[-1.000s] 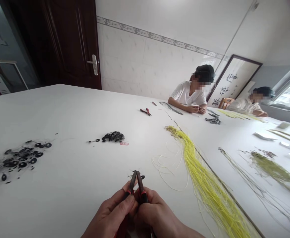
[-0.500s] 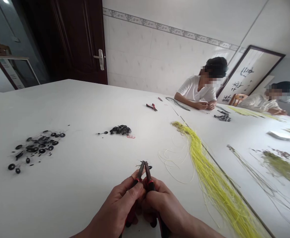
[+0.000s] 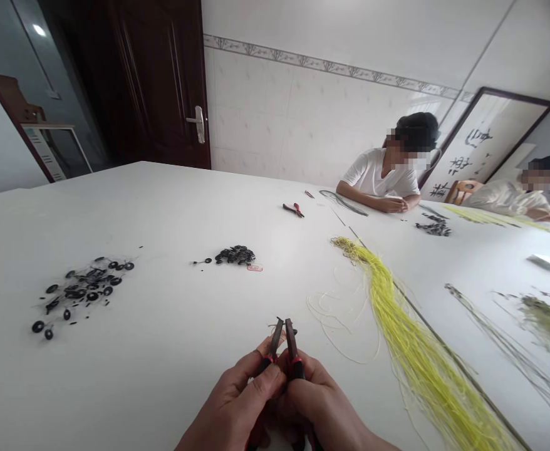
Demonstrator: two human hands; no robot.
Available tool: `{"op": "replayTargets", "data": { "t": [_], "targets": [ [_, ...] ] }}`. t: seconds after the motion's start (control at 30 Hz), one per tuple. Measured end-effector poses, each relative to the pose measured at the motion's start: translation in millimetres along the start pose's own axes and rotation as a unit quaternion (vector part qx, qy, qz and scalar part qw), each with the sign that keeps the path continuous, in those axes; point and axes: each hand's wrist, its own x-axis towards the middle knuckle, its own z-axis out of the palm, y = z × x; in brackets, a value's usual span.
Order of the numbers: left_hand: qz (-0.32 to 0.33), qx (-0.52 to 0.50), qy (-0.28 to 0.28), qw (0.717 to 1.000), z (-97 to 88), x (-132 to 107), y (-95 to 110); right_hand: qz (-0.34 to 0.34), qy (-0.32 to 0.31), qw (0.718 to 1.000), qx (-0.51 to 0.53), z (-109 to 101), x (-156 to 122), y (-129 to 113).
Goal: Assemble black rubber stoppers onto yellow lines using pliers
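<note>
My left hand (image 3: 237, 407) is closed round one pair of dark pliers (image 3: 272, 346) with red-trimmed handles. My right hand (image 3: 322, 407) is closed round a second pair of pliers (image 3: 292, 348). The two sets of jaws point away from me, side by side, and meet over a tiny black piece with fine thread (image 3: 280, 326) on the white table (image 3: 162, 207). Both hands sit at the near edge, knuckles touching.
A black ring pile (image 3: 80, 289) lies left, a smaller ring pile (image 3: 235, 255) farther back. A yellow fibre bundle (image 3: 411, 344) runs down the right with loose strands (image 3: 331, 313). Spare pliers (image 3: 294, 210) lie far back. Two people sit at the far right.
My hands with both pliers stay together near the table's front; only the camera view shifts slightly. The jaws remain on the small piece.
</note>
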Motion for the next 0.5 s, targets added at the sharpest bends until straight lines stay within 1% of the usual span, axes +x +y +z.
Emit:
{"op": "replayTargets", "data": {
  "t": [0.1, 0.17, 0.37, 0.43, 0.5],
  "targets": [
    [-0.011, -0.008, 0.012, 1.000, 2.4, 0, 1, 0.011, -0.008, 1.000, 0.007, 0, 0, -1],
    [-0.016, 0.005, 0.016, 1.000, 1.5, 0, 0, 0.012, -0.008, 1.000, 0.014, 1, -1, -4],
    [-0.004, 0.054, 0.000, 0.999, -5.4, 1, -7, 0.024, 0.012, 0.999, 0.029, 5, -3, -13],
    [-0.002, 0.058, -0.008, 0.998, -5.4, 1, -7, 0.029, 0.020, 0.999, 0.029, 5, -3, -12],
    [0.003, 0.049, -0.002, 0.999, -4.0, 0, -7, 0.034, 0.020, 0.999, 0.036, 5, -3, -11]
  ]
}}
